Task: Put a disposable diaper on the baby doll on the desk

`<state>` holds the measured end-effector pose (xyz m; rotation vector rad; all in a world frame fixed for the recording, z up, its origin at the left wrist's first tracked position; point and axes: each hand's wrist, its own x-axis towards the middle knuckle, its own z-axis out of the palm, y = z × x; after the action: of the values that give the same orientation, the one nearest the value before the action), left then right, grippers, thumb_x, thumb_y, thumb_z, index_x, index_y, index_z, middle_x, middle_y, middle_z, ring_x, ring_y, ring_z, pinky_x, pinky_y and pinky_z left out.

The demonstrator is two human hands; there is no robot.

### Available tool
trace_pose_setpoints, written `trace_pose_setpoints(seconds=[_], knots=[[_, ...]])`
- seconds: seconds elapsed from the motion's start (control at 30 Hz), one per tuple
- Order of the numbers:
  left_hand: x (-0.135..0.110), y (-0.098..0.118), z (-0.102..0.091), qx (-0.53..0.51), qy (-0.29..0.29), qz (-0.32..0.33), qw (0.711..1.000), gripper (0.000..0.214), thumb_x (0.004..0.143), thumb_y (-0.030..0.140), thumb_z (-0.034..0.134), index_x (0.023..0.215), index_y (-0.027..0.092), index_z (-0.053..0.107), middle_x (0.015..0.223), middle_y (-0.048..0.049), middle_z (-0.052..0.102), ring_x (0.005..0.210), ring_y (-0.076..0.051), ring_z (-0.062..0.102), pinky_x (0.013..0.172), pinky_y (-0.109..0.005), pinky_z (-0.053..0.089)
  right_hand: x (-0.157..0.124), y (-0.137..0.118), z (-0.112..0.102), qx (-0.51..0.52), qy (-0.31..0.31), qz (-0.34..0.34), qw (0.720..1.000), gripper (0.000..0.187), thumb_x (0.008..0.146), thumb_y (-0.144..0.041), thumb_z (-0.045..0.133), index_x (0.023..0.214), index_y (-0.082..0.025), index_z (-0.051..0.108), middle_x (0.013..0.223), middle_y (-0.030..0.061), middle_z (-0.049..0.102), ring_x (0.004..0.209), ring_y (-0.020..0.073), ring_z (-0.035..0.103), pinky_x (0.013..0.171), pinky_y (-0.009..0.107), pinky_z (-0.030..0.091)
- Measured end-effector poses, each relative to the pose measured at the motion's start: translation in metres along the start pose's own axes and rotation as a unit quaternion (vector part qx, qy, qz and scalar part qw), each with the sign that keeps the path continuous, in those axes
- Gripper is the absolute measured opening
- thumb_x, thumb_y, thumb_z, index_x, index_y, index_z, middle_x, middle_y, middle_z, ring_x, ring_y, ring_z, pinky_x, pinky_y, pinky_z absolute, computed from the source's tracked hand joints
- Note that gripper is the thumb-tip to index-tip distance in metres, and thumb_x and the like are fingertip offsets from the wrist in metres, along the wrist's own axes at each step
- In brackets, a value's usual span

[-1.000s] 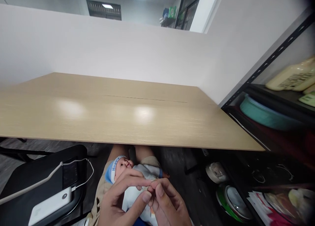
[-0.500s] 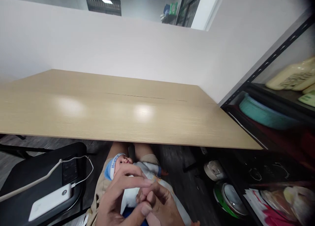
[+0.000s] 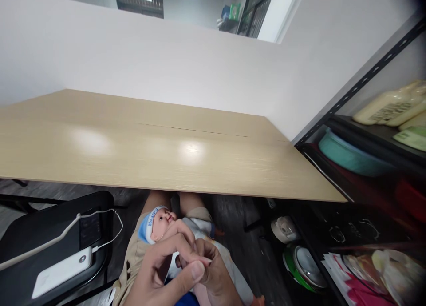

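Note:
A baby doll [image 3: 162, 224] lies face up across my lap, wearing a blue and white cap with lettering and pale clothes. Over its chest, my left hand [image 3: 173, 266] curls with thumb and index finger pinched close together. Its fingertips meet those of my right hand [image 3: 218, 272], whose fingers are bent and closed. A pale pink doll arm [image 3: 201, 295] runs up between my palms, and the right fingers wrap around its end. What lies between the left fingertips is too small and hidden to make out.
A wooden table [image 3: 133, 157] stands just beyond my knees. At left, a black chair [image 3: 20, 248] carries a white power bank [image 3: 63, 270], a cable and a dark phone [image 3: 89, 230]. At right are shelves with a teal basin [image 3: 353, 153], bags and a lidded pot [image 3: 309, 266].
My left index finger has bent down, and both hands have sunk slightly with fingertips still together. More of the doll's head shows now. The whole view has shifted a little.

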<state>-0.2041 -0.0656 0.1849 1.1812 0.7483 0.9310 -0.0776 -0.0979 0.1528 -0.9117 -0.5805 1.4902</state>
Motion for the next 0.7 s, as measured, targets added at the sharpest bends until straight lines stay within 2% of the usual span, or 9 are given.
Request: trace_pose_setpoints(seconds=[0.1,0.2,0.3,0.37,0.4,0.43,0.5,0.6,0.7], knots=[[0.004,0.001,0.002,-0.004,0.0,-0.006,1.0,0.035,0.091,0.056,0.083,0.076,0.025,0.076,0.085,-0.0063,0.063,0.089,-0.024,0.058,0.088,-0.035,0.05,0.004,0.0,-0.005,0.005,-0.043,-0.002,0.999,0.081,0.051,-0.067,0.105,0.058,-0.023,0.038,0.07,-0.0039,0.045,0.074,0.0173,0.04,0.079,0.033,0.042],[0.011,-0.014,-0.01,-0.032,0.009,-0.018,0.999,0.039,0.094,0.054,0.08,0.074,0.022,0.071,0.085,-0.0055,0.06,0.088,-0.023,0.057,0.086,-0.033,0.05,0.004,0.001,-0.012,-0.027,-0.08,-0.022,0.996,0.068,0.044,-0.057,0.111,0.078,-0.025,0.061,0.078,-0.0037,0.057,0.078,0.0177,0.05,0.078,0.03,0.042],[0.017,-0.045,-0.039,-0.119,0.068,-0.054,0.989,0.041,0.086,0.056,0.088,0.075,0.019,0.071,0.092,-0.007,0.061,0.096,-0.025,0.059,0.088,-0.034,0.053,-0.001,0.0,-0.023,-0.077,-0.079,-0.026,0.994,0.055,0.075,-0.062,0.097,0.111,-0.025,0.076,0.09,0.001,0.068,0.081,0.0181,0.059,0.08,0.032,0.045],[0.018,-0.07,-0.064,-0.196,0.139,-0.097,0.966,0.046,0.07,0.054,0.099,0.072,0.018,0.069,0.085,-0.0045,0.06,0.086,-0.022,0.058,0.083,-0.034,0.055,-0.005,0.0,-0.035,-0.119,-0.052,-0.032,0.991,0.045,0.094,-0.063,0.08,0.118,-0.025,0.08,0.096,0.0046,0.072,0.082,0.0188,0.062,0.082,0.034,0.047],[0.018,-0.083,-0.077,-0.234,0.189,-0.121,0.946,0.051,0.06,0.052,0.104,0.068,0.018,0.067,0.079,-0.0023,0.058,0.078,-0.02,0.055,0.077,-0.034,0.056,-0.006,0.0,-0.042,-0.134,-0.033,-0.039,0.99,0.041,0.098,-0.062,0.076,0.113,-0.024,0.081,0.095,0.0053,0.072,0.082,0.0189,0.062,0.083,0.034,0.047],[0.018,-0.094,-0.09,-0.247,0.215,-0.137,0.935,0.05,0.061,0.051,0.104,0.068,0.018,0.067,0.076,-0.0008,0.056,0.073,-0.018,0.053,0.074,-0.035,0.057,-0.007,0.002,-0.051,-0.14,-0.017,-0.049,0.989,0.04,0.099,-0.061,0.076,0.104,-0.023,0.083,0.09,0.0049,0.071,0.08,0.0184,0.061,0.081,0.033,0.047],[0.014,-0.115,-0.115,-0.27,0.27,-0.168,0.909,0.04,0.07,0.043,0.099,0.071,0.018,0.068,0.073,0.0011,0.057,0.065,-0.015,0.05,0.072,-0.034,0.059,-0.006,0.007,-0.067,-0.113,0.007,-0.067,0.991,0.042,0.096,-0.062,0.079,0.086,-0.021,0.08,0.076,0.0024,0.066,0.073,0.0167,0.056,0.076,0.031,0.046],[0.006,-0.143,-0.144,-0.31,0.356,-0.205,0.858,0.015,0.085,0.025,0.087,0.085,0.019,0.073,0.081,0.0031,0.064,0.06,-0.011,0.054,0.073,-0.029,0.063,-0.002,0.017,-0.088,-0.036,0.026,-0.072,0.996,0.045,0.09,-0.062,0.086,0.076,-0.021,0.073,0.069,-0.0004,0.058,0.067,0.0145,0.049,0.072,0.03,0.046],[0.001,-0.171,-0.165,-0.328,0.387,-0.201,0.838,0.007,0.091,0.021,0.081,0.092,0.021,0.074,0.081,0.0047,0.064,0.059,-0.01,0.058,0.073,-0.027,0.065,0.001,0.026,-0.1,-0.003,0.053,-0.055,0.997,0.047,0.084,-0.058,0.092,0.068,-0.021,0.068,0.068,-0.0008,0.057,0.066,0.0138,0.049,0.073,0.03,0.048]])
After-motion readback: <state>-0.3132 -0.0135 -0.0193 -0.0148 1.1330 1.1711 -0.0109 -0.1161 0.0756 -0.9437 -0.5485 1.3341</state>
